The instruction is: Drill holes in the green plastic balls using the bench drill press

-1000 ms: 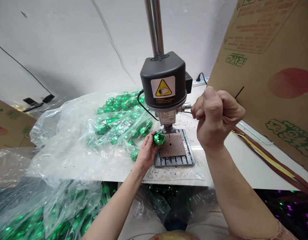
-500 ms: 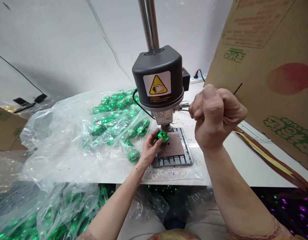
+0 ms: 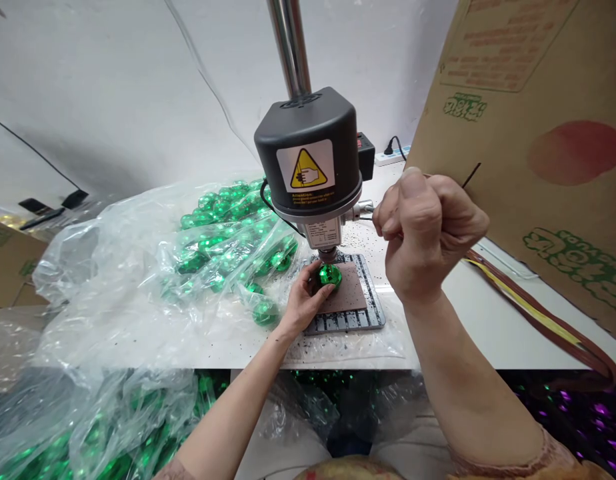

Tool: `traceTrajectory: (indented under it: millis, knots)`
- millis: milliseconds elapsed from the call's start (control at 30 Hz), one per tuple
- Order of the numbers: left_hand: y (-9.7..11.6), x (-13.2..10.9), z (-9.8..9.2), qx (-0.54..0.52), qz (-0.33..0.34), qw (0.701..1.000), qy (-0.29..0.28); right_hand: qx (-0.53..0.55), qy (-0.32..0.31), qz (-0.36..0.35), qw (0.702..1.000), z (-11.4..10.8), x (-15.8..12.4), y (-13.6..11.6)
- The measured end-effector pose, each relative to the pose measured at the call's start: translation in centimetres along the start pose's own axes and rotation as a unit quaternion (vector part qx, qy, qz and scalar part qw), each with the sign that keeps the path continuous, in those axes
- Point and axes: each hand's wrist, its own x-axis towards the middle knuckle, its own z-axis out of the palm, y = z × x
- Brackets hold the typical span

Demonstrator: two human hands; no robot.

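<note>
My left hand [image 3: 308, 290] grips a shiny green faceted ball [image 3: 331, 277] between thumb and fingers. The ball sits on a brown board [image 3: 345, 297] over the slotted grey base [image 3: 375, 307] of a small drill press [image 3: 308, 153]. Right above the ball is the chuck [image 3: 327, 254]; I cannot tell whether the bit touches the ball. On the right, my right hand [image 3: 428, 227] is closed in a fist around the feed lever [image 3: 363, 210] at the machine's side, its grip mostly hidden. Dark shavings lie around the base.
A clear plastic bag [image 3: 113, 227] with several green balls [image 3: 228, 203] lies left of the press. A cardboard box [image 3: 528, 173] stands at right, beside a brown and yellow strap [image 3: 533, 310]. More green balls [image 3: 138, 433] in plastic are below the table edge.
The left hand has shifted the green ball slightly right and down beneath the chuck, and its facing side looks different. The right hand stays at the lever. The whole view has shifted a little.
</note>
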Motion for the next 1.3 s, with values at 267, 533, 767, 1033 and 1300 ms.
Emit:
traceTrajectory:
  millis: [267,533,767,1033,1300]
  knots:
    - [-0.3,-0.2,0.1,0.154,0.038,0.987,-0.005,0.076,0.016,0.0,0.997,0.3,0.5,-0.3]
    - [0.1,-0.7,0.9,0.198,0.064,0.978,-0.011,0.077,-0.019,0.059,0.995,1.0,3.1,-0.8]
    - [0.4,-0.7,1.0,0.192,0.056,0.98,-0.01,0.074,-0.002,0.02,0.997,0.9,2.2,-0.5]
    - [-0.2,-0.8,1.0,0.169,0.074,0.983,-0.01,0.077,0.051,-0.024,0.995,0.3,-0.2,0.1]
    - [0.1,-0.8,0.9,0.171,0.079,0.982,-0.014,0.064,0.049,-0.051,0.995,-0.1,-1.1,0.9]
